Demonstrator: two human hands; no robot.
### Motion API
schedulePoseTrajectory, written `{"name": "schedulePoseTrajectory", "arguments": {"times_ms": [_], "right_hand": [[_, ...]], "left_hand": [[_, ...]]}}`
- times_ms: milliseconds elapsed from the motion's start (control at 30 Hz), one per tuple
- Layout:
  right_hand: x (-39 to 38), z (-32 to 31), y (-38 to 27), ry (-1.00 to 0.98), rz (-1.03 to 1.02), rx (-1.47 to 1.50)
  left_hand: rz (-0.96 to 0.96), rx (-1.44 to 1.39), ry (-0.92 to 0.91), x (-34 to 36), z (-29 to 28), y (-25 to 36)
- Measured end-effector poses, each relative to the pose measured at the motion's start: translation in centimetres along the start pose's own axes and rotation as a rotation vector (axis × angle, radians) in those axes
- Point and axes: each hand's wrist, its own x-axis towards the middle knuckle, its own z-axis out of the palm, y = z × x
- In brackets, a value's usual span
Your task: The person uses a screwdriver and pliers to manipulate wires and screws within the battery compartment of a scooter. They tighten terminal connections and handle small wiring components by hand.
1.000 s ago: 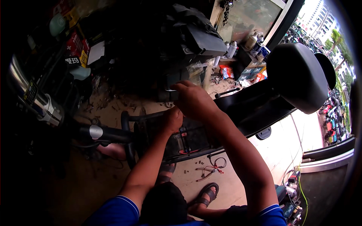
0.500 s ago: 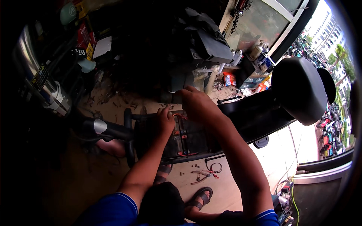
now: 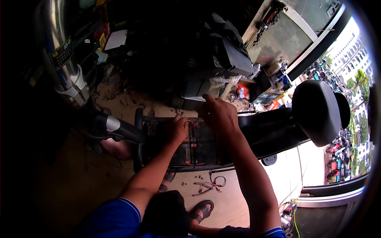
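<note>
An electric scooter's long black floor section lies across the middle, with an open battery compartment [image 3: 202, 148] in it. Inside are dark batteries with red and blue terminals [image 3: 193, 145] and short red wires [image 3: 194, 125]. My left hand [image 3: 178, 129] reaches over the compartment's left part, its fingers bent together beside a red wire; what they pinch is hidden. My right hand [image 3: 218, 113] is closed in a fist above the compartment's far right side. Whatever it grips is too dark to make out.
The scooter's black seat [image 3: 315, 113] rises at right, its steering column [image 3: 123, 129] at left. On the floor near my sandalled foot [image 3: 202, 210] lie pliers [image 3: 202, 188] and a looped cable [image 3: 218, 181]. Boxes, bottles [image 3: 278, 66] and a dark carton [image 3: 238, 59] stand at the far side.
The whole view has shifted a little. My right hand has moved right and slightly nearer, away from my left hand. My left hand stays by the red wire.
</note>
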Motion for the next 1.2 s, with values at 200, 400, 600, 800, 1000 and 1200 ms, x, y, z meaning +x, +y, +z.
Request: {"name": "schedulePoseTrajectory", "arguments": {"times_ms": [200,400,600,800,1000,1200], "right_hand": [[0.1,1.0,0.4,0.034,-0.038,-0.002],[0.3,2.2,1.1,0.143,-0.049,0.148],[-0.2,1.9,0.2,0.153,-0.066,0.168],[-0.2,2.1,-0.3,0.124,-0.058,0.015],[-0.1,3.3,0.6,0.254,-0.111,0.132],[-0.5,2.1,0.0,0.178,-0.040,0.097]], "left_hand": [[0.044,0.007,0.033,-0.1,0.5,-1.0],[0.021,0.024,-0.003,-0.1,0.3,-0.6],[0.001,0.019,-0.045,0.0,0.1,-0.5],[-0.013,-0.026,-0.064,0.1,-0.4,0.1],[-0.011,-0.005,-0.064,0.1,0.4,-0.5],[-0.003,0.022,-0.062,0.0,-0.3,0.0]]}}
